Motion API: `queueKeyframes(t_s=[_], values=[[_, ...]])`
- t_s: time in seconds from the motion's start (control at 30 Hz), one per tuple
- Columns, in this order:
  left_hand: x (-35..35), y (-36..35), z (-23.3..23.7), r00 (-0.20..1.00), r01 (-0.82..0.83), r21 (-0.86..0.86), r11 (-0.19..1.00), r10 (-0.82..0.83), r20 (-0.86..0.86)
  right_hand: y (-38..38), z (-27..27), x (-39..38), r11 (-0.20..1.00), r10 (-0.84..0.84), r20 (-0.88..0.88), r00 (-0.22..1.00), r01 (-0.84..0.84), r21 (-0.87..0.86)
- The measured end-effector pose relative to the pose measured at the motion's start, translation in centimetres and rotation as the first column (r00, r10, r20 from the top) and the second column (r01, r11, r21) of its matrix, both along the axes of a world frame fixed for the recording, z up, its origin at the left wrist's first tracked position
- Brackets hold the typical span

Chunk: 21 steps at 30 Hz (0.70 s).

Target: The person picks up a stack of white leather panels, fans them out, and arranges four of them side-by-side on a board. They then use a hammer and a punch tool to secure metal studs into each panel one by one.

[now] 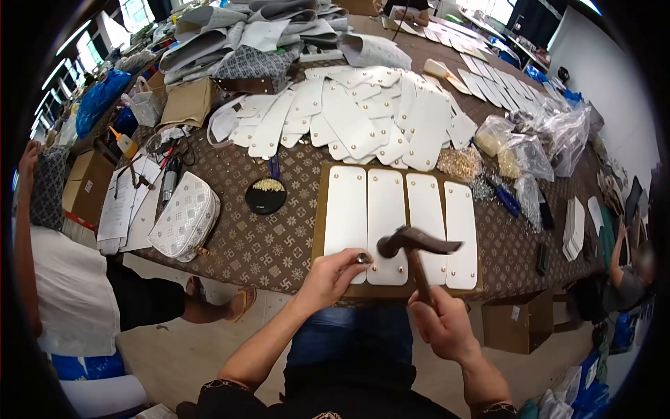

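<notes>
While my left hand (pixel 328 278) pinches a metal tool (pixel 361 258) and my right hand (pixel 445 327) grips a hammer (pixel 413 241), poor aim could bruise my fingers (pixel 342 258).

Two things are held: one hammer (pixel 413 246) and one metal piece (pixel 361 258). One board (pixel 322 216) holds four white strips (pixel 386 209), with too many in the pile (pixel 352 119) behind to count. The counter (pixel 279 251) has one black dish (pixel 265 204) and one silver pouch (pixel 185 218).
</notes>
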<state>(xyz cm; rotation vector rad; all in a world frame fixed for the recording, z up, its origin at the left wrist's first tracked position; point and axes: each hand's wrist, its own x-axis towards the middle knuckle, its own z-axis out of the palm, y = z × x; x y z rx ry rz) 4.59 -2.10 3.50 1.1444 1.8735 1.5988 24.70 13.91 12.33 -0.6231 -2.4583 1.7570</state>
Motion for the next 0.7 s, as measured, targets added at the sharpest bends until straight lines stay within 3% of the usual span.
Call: queueKeyframes(t_s=[0.13,0.37,0.43,0.5,0.53,0.57,0.63,0.67,0.7], values=[[0.9,1.5,-0.4,0.991,-0.02,0.146,0.989,0.0,0.135,0.6,-0.3,1.6,0.912,-0.269,-0.108,0.957,0.217,-0.348],[1.0,2.6,-0.7,0.996,0.066,0.042,0.997,-0.069,0.063,1.1,0.6,3.0,0.952,-0.183,0.041,0.982,0.187,-0.241],[0.8,2.6,-0.3,0.997,0.078,0.009,0.997,-0.079,0.019,1.4,4.0,3.2,0.973,-0.167,-0.076,0.983,0.152,-0.171],[0.9,2.4,-0.2,0.996,0.084,-0.015,0.996,-0.084,0.013,0.6,6.4,4.3,0.907,-0.352,-0.384,0.853,0.21,-0.366],[0.9,2.5,-0.2,0.996,0.089,-0.034,0.995,-0.088,0.005,0.9,6.8,3.8,0.85,-0.332,-0.625,0.707,-0.062,-0.522],[0.9,2.6,-0.4,0.996,0.086,-0.03,0.996,-0.086,0.006,0.7,6.4,2.9,0.852,-0.328,-0.625,0.708,-0.064,-0.519],[0.9,2.7,-0.9,0.996,0.074,0.022,0.997,-0.073,-0.042,0.0,4.2,1.0,0.98,-0.157,-0.855,0.494,-0.032,-0.199],[0.7,2.8,-1.0,0.997,0.068,0.03,0.997,-0.067,-0.047,0.8,3.3,2.2,0.959,0.08,-0.422,0.903,0.046,0.279],[0.6,3.0,-1.2,0.996,0.056,0.02,0.998,-0.055,-0.066,1.4,1.5,1.0,0.952,0.111,-0.188,0.976,-0.05,0.302]])
